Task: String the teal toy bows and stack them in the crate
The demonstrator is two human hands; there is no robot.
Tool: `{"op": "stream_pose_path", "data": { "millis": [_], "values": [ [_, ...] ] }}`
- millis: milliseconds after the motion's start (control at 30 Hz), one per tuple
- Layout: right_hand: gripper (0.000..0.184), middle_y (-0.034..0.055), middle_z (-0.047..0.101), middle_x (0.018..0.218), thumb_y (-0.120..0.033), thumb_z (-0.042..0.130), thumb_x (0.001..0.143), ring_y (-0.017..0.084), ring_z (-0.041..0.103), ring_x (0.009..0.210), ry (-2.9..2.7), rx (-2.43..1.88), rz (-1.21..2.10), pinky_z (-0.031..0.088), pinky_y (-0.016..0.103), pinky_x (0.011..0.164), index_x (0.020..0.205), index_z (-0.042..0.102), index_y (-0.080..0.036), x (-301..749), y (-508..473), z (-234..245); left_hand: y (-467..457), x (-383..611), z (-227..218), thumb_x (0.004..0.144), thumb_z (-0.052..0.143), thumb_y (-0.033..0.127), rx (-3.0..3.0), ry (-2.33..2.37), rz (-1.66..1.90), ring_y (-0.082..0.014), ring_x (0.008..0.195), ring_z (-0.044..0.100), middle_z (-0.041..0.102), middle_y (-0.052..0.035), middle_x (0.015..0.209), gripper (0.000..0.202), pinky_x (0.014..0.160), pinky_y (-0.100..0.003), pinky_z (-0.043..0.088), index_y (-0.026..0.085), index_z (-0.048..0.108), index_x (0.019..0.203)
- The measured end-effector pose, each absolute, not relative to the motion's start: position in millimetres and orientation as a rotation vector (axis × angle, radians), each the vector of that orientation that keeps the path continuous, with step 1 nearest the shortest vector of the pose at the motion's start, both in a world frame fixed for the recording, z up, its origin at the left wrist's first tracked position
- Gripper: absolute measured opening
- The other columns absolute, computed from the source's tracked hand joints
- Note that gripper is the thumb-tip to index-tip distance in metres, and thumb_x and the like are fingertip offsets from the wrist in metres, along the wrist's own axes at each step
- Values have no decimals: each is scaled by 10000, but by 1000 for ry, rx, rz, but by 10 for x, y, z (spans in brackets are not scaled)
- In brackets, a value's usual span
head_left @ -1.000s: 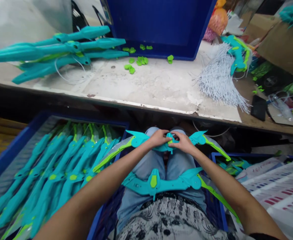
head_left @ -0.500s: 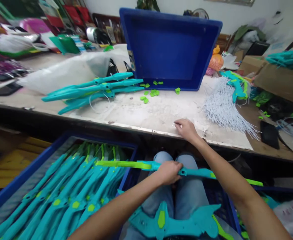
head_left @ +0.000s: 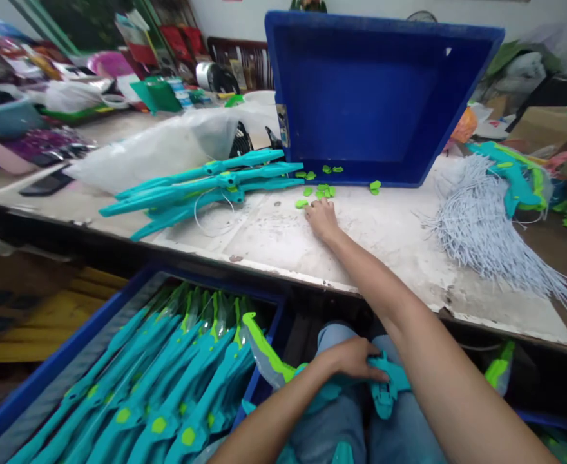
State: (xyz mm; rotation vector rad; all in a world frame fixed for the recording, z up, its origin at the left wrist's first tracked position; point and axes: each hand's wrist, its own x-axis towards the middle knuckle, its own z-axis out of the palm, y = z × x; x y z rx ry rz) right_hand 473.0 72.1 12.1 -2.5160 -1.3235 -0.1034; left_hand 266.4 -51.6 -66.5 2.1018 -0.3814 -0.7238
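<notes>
My left hand is closed around a teal plastic toy part above my knees. A bright green strip in clear film sticks out to the left of it. Stretched over the table, my right hand has its fingers bent down and close together beside small green plastic pieces. One green piece shows just left of the fingertips. What lies under those fingers is hidden. Part of the teal part is covered by my forearms.
A blue crate stands on its side at the back of the table. Several long teal parts lie left; a bundle of white ties lies right. Below left, another blue crate holds rows of teal parts. A plastic bag lies behind.
My right hand has moved forward and left from the table's front edge to the green pieces. The teal part in my left hand has turned and sits lower. The view has swung left.
</notes>
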Motion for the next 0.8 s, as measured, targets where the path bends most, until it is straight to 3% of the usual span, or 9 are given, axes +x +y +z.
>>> {"op": "stream_pose_path", "data": {
  "millis": [133,267,400,567,667,800],
  "values": [
    [168,99,684,1022,-190,566,850,222,576,991,-1247,-2307,-34,436,367,914,949,697,-155,4645,56,104,-546,2696,-490,813,620,538,2202,-380,-810,-159,656,590,700,-45,825,413,553,-239,350,145,681,923],
    [167,39,686,887,-315,623,786,181,617,776,-1075,-2096,-47,500,317,730,879,682,-190,4491,-1020,40,-633,2703,-380,816,636,498,2282,-347,-796,-193,749,627,712,-87,918,426,594,-247,377,136,671,1039],
    [128,63,706,969,-323,621,762,224,628,896,-1158,-2119,-111,487,380,831,799,663,-207,4364,-1750,-3,-715,2702,-378,808,650,469,2304,-317,-751,-203,796,628,711,-97,961,432,617,-248,383,126,668,1069],
    [60,90,703,1030,-258,639,745,275,575,997,-1214,-2300,-106,426,438,907,751,638,-198,4342,-1696,68,-745,2721,-462,825,616,423,2192,-316,-737,-151,700,562,670,-27,781,328,582,-223,346,118,693,916],
    [45,95,701,989,-208,624,762,265,573,974,-1202,-2363,-23,419,425,916,794,645,-184,4266,-1652,164,-716,2728,-521,809,603,446,2111,-324,-702,-141,676,524,627,-5,719,343,580,-221,338,115,686,846],
    [143,82,690,1080,-295,600,841,250,588,1045,-1157,-2190,-33,444,420,942,938,658,-207,3761,-2061,144,-656,2742,-586,828,528,478,2045,-336,-724,-131,648,481,588,0,693,392,580,-225,329,111,664,818]
  ]
}}
